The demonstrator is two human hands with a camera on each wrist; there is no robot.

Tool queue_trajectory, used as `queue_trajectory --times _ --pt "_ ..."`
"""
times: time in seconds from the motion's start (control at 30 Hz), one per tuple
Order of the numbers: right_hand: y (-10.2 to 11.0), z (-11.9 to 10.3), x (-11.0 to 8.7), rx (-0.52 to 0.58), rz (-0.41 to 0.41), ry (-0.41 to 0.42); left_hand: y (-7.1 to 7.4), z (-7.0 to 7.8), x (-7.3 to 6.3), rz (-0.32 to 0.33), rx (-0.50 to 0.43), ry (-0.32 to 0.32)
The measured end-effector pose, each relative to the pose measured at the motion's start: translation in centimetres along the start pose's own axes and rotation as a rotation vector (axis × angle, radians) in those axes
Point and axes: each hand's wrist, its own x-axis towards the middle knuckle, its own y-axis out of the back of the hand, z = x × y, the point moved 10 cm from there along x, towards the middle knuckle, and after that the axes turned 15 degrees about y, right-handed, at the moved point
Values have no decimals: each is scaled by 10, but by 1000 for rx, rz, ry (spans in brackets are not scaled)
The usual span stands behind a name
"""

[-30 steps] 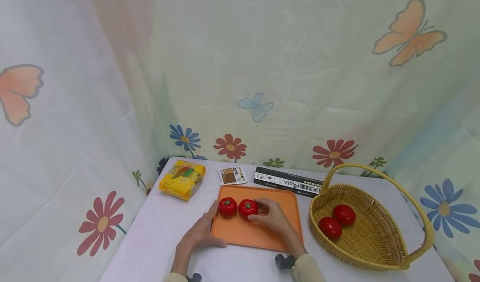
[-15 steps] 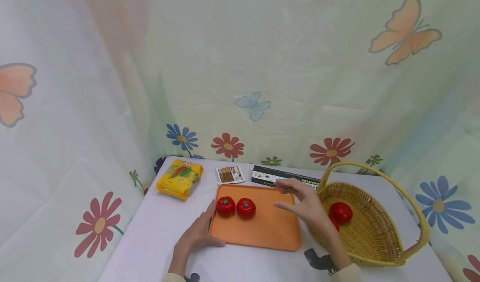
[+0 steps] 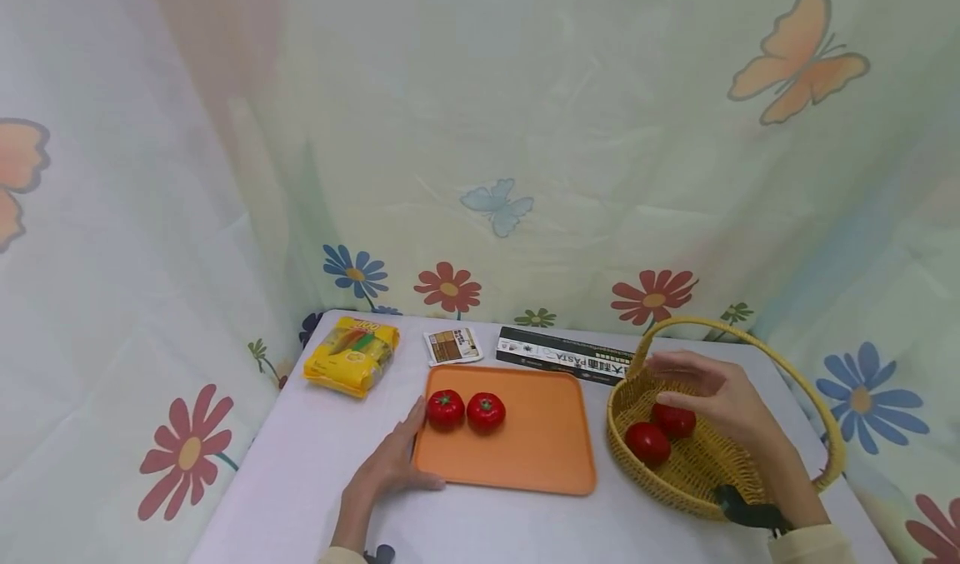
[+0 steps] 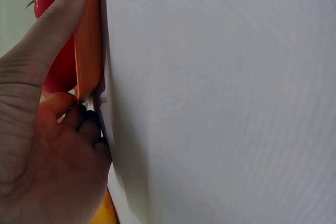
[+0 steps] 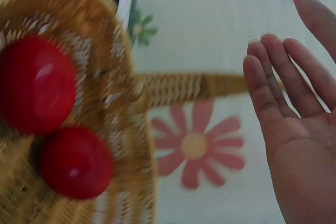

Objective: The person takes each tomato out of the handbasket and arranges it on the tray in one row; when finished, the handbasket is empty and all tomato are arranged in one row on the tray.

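Two red tomatoes with green stems, the left one (image 3: 446, 410) and the right one (image 3: 486, 413), sit side by side in the orange tray (image 3: 540, 456). My left hand (image 3: 393, 457) holds the tray's left front corner; in the left wrist view its thumb (image 4: 55, 27) lies along the tray's front edge. My right hand (image 3: 716, 393) hovers over the wicker basket (image 3: 622, 456), holding nothing, its fingers extended and apart from the thumb. Two smooth red tomato-like rounds, one in front (image 3: 648, 444) and one behind (image 3: 673, 421), lie in the basket, partly under that hand.
A yellow packet (image 3: 351, 356) lies at the back left. Behind the tray are a small white-and-brown sachet (image 3: 453, 346) and a long black pasta box (image 3: 562, 354). The basket's tall handle (image 3: 787, 368) arches over it. A printed curtain (image 3: 480, 131) hangs behind the table.
My right hand has let go of the right tomato in the tray and moved right, over the basket. The left hand has stayed at the tray. The head view has shifted slightly.
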Motion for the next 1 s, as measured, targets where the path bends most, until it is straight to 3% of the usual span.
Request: queue_trajectory --times 0.17,0.33,0.67,1.0 --pt "12 45 -17 58 13 -113 -2 -2 1 -2 2 5" --pt "16 74 -24 29 13 -171 -2 -1 2 2 9 15" --pt "10 106 -26 -6 7 -236 -2 -2 2 4 6 33" --pt "2 128 -39 -116 -55 -396 1 -1 0 5 1 21"
